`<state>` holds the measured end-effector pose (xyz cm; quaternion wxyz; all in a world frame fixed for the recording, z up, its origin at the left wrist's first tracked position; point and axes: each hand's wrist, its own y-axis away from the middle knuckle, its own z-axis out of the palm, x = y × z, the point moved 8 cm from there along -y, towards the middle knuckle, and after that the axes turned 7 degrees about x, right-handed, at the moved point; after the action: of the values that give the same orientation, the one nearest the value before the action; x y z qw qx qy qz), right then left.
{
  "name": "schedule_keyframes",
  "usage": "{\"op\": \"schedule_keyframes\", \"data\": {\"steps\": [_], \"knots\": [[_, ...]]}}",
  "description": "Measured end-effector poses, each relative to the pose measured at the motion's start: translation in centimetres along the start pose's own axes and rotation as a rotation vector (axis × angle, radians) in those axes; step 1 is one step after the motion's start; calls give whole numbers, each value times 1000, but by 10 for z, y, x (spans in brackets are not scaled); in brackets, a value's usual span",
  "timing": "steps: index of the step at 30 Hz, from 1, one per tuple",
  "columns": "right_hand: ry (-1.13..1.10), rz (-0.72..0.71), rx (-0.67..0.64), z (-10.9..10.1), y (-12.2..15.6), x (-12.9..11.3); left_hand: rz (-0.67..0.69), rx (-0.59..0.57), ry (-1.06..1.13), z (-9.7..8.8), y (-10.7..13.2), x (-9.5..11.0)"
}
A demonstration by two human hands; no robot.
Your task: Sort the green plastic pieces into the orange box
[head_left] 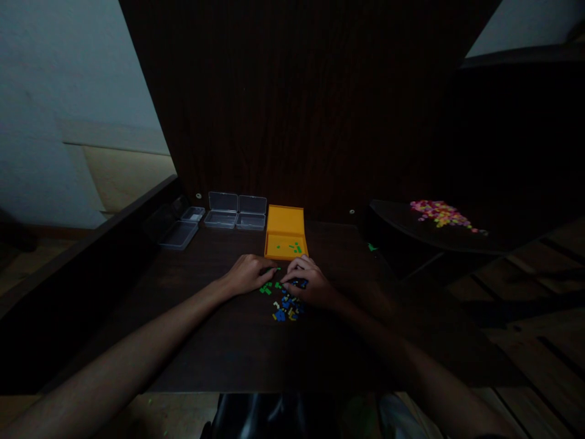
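My left hand (249, 272) rests on the dark table, fingers curled in a pinch at a small green piece near the top of a pile of tiny green, blue and yellow pieces (283, 302). My right hand (307, 281) lies beside it with fingers bent, fingertips pressed onto the pile; what they hold is too small to tell. An open orange box (285, 231) stands just behind both hands, with a few green pieces lying in its tray.
Several clear plastic cases (236, 211) lie open at the back left of the dark table (219, 341). A heap of pink and yellow pieces (439, 213) sits on a dark round surface at the right. A dark wooden panel rises behind.
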<state>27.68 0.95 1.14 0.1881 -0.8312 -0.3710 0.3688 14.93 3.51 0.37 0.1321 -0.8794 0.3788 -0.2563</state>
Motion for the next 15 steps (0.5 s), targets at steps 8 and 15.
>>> {"op": "schedule_keyframes", "data": {"steps": [8,15], "knots": [[-16,-79,-95,3,3,-9,54,-14,-67,1,0,4],[155,-229,-119,6,8,-22,41,-17,-76,0,0,6]]}}
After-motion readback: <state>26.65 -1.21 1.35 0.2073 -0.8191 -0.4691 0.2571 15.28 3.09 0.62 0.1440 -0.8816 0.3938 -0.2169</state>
